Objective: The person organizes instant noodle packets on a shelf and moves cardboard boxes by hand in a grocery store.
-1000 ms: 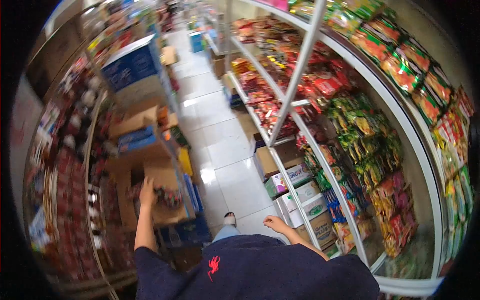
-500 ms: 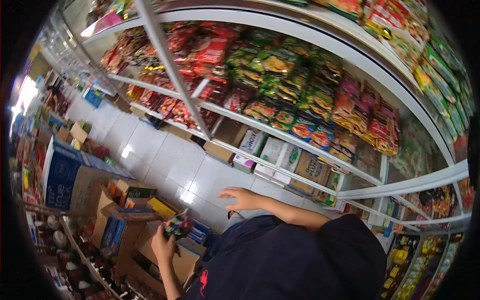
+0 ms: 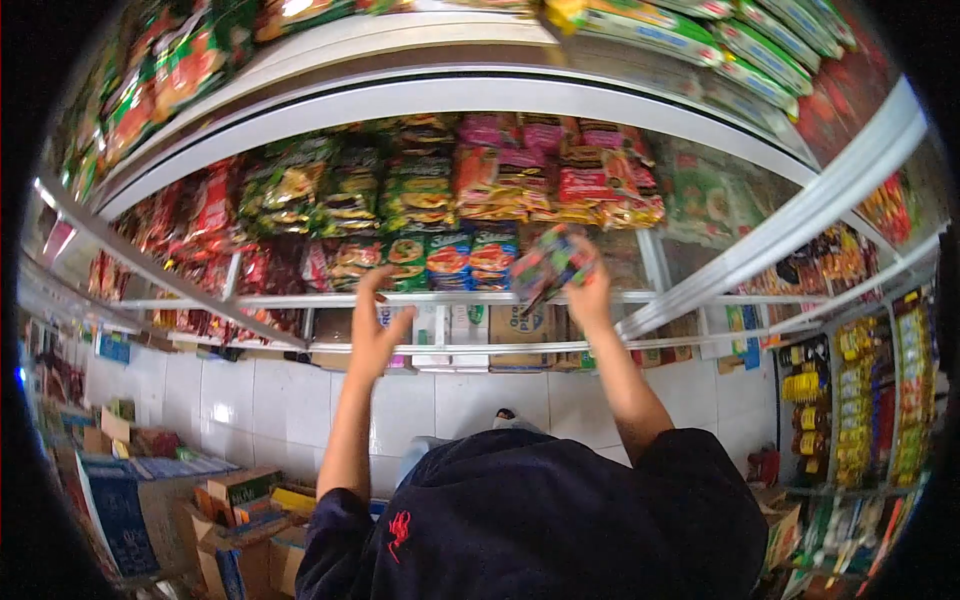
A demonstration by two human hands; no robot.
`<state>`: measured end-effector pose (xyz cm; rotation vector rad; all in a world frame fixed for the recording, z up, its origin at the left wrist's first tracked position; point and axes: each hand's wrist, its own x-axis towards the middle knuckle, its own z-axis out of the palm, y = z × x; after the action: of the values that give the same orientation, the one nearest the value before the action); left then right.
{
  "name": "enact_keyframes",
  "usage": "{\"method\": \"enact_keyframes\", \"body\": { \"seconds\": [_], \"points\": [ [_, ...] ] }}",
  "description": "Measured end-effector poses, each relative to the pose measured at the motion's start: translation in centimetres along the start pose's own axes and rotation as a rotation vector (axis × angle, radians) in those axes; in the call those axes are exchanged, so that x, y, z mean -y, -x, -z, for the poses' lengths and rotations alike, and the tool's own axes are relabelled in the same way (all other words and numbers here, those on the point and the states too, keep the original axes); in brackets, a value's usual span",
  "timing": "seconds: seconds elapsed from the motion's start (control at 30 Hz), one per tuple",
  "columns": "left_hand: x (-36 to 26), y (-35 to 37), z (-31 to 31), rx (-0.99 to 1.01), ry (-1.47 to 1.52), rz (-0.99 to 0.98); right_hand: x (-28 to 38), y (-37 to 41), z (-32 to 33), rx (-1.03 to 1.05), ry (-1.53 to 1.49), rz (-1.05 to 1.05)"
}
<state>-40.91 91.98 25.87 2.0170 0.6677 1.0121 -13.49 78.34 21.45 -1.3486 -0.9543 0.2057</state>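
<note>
My right hand (image 3: 588,290) is closed on a few dark, colourful sachets (image 3: 548,264), blurred by motion, in front of the shelf. My left hand (image 3: 374,338) is raised with thumb and fingers apart, nothing in it, at the shelf's front rail. Behind the hands stand rows of food packets: blue packets (image 3: 449,258) between them, green-and-black packets (image 3: 420,190) further back, and pink-and-red packets (image 3: 598,180) above the right hand.
White metal rails (image 3: 470,299) run along the shelf front, and a slanted post (image 3: 770,240) stands at right. Cartons (image 3: 522,326) sit on the lowest level. Cardboard boxes (image 3: 245,530) are on the tiled floor (image 3: 290,400) at left. Yellow bottles (image 3: 858,340) line a rack at right.
My view has turned right to face the shelf. The sachets have passed from my left hand to my right. Both hands have come up to the shelf front.
</note>
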Motion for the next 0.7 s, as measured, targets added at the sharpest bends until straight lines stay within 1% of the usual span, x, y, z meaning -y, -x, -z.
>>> {"method": "enact_keyframes", "body": {
  "seconds": [0.07, 0.1, 0.13, 0.17, 0.2, 0.23, 0.27, 0.3, 0.33, 0.37, 0.4, 0.47, 0.53, 0.57, 0.63, 0.67, 0.7],
  "points": [
    [5.0, -2.5, -1.0, 0.009, -0.147, 0.036, -2.7, -1.9, 6.8, -0.067, 0.621, 0.141],
    [6.6, -3.7, -0.9, 0.098, -0.378, 0.044, -3.9, -1.3, 7.7, -0.087, 0.632, 0.13],
    [9.8, -4.5, -1.3, 0.154, -0.517, 0.082, -5.2, -0.6, 8.4, -0.091, 0.878, 0.008],
    [13.2, -4.5, -2.1, 0.158, -0.699, 0.022, -5.9, 0.0, 8.9, -0.09, 1.119, -0.124],
    [15.2, -4.5, -2.8, 0.159, -0.88, -0.04, -5.4, 0.7, 7.6, -0.114, 1.179, -0.112],
    [15.0, -4.6, -3.1, 0.172, -0.876, -0.05, -5.1, 0.9, 6.3, -0.105, 1.133, -0.064],
    [14.8, -4.5, -3.4, 0.191, -0.917, 0.014, -4.9, 1.2, 5.2, -0.091, 1.086, -0.017],
    [14.6, -4.4, -3.6, 0.206, -0.959, 0.08, -4.7, 1.3, 4.1, 0.015, 1.019, 0.02],
    [14.4, -4.4, -3.6, 0.214, -0.96, 0.074, -4.4, 1.5, 3.2, 0.118, 0.946, 0.058],
    [14.2, -4.3, -3.5, 0.226, -0.94, 0.102, -3.9, 1.6, 2.7, 0.156, 0.974, 0.15],
    [14.0, -4.4, -3.3, 0.233, -0.92, 0.127, -4.0, 1.4, 3.2, 0.146, 0.974, 0.147],
    [14.4, -4.5, -3.3, 0.235, -0.944, 0.121, -4.2, 0.0, 6.6, 0.191, 0.886, 0.241],
    [14.7, -4.4, -3.3, 0.226, -0.937, 0.099, -5.8, -1.0, 10.7, 0.002, 0.93, 0.114],
    [14.6, -4.4, -3.4, 0.232, -0.933, 0.099, -6.4, -1.4, 11.1, 0.002, 0.934, 0.108],
    [14.5, -4.3, -3.5, 0.194, -0.926, 0.093, -5.7, -1.4, 10.8, -0.16, 1.083, 0.088],
    [14.6, -4.2, -3.5, 0.202, -0.923, 0.094, -6.0, -1.4, 9.2, -0.161, 1.004, 0.053],
    [14.7, -4.1, -3.5, 0.195, -0.922, 0.082, -6.0, -1.3, 7.2, -0.104, 0.887, 0.056]
  ]
}}
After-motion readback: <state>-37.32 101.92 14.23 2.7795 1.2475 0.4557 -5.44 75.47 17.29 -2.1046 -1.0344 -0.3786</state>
